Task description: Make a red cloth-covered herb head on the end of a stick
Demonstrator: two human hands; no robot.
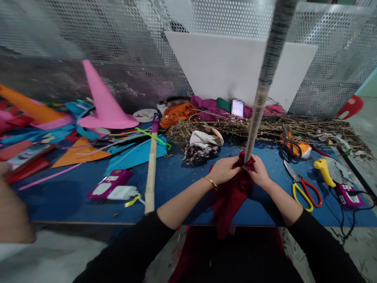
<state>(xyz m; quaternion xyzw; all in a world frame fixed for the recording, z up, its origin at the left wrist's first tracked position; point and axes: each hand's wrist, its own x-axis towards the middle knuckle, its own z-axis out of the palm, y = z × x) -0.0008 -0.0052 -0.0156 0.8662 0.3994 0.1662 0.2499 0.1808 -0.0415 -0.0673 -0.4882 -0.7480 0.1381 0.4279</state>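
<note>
From the head view: a person's two hands close around a gather of dark red cloth (229,200) at the foot of a tall banded pole (262,82), just right of centre on a blue table (64,200). The left hand (225,169) pinches the bunched fabric at the pole's left, and the right hand (259,173) grasps it at the right; the loose tail drops over the near edge.

The hazard may be the pole's height — a slackened grip could let it tip, or let the folds slide down its shaft. The hanging tail might snag or be pulled askew. Red-and-yellow scissors (296,180) lie near the right forearm, where an outward sweep could knock them or catch the blades.

The pole's upper end is cut off by the frame, and its lower tip is buried in cloth. The fingers' undersides are hidden, so how tightly they press cannot be told. A lit screen (237,109) at the far side is pixelated past reading — and at far left, another person's arm (13,212) is blurred and cropped.
</note>
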